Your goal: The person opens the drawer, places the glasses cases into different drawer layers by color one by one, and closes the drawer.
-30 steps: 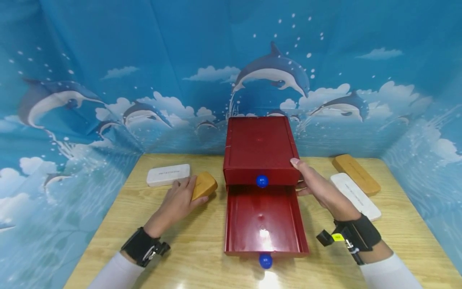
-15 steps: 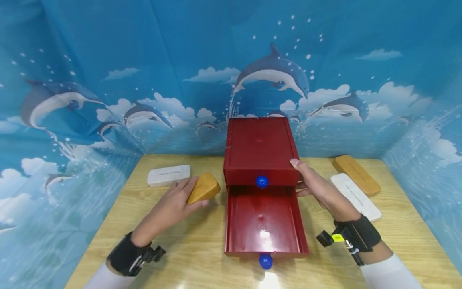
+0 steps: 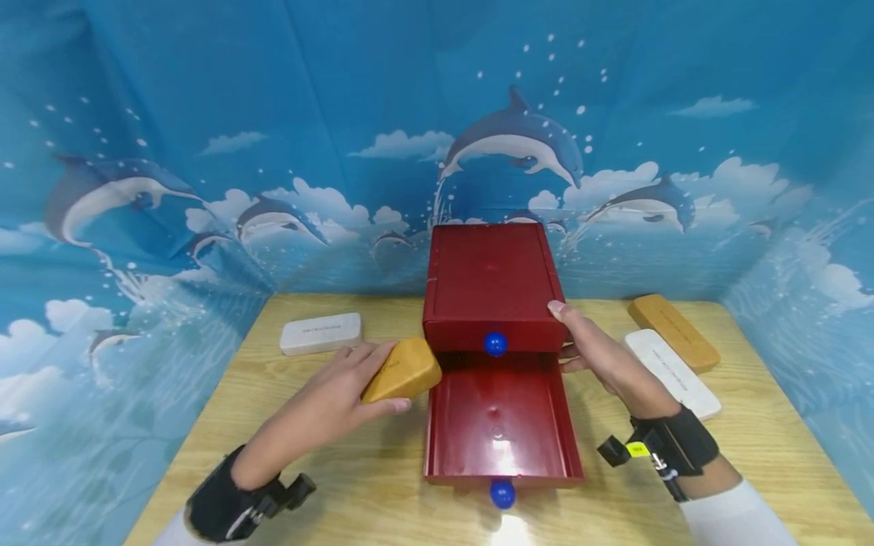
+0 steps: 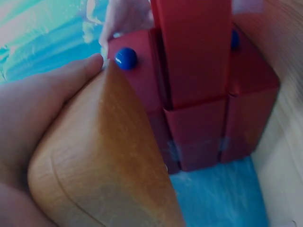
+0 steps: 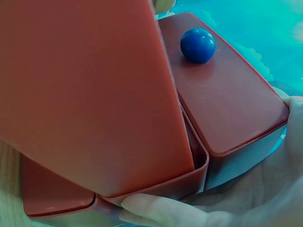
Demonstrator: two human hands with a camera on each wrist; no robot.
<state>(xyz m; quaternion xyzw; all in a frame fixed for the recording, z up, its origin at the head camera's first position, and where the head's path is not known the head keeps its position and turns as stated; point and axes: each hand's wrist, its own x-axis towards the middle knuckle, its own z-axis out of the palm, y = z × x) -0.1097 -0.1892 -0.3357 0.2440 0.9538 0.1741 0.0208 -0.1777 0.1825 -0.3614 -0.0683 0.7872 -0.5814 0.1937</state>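
Beside pulled-out drawer (image 3: 501,432) | left fingers (image 3: 372,359) hold yellow case (image 3: 407,371) | right fingers (image 5: 163,208) grip red cabinet (image 3: 490,269)

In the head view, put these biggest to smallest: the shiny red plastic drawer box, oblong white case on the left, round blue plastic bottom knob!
1. Red drawer box, easily largest
2. Left white case
3. Bottom blue knob, smallest

Smooth red plastic on the drawer cabinet (image 3: 492,273), light flaring off the glossy open drawer (image 3: 501,425), blue knob (image 5: 198,45) gleaming, mustard case (image 3: 404,373) showing a soft smooth sheen, wood grain shining on the tabletop (image 3: 369,485), creased cloth-like backdrop (image 3: 355,68), matt black wristband (image 3: 218,497)
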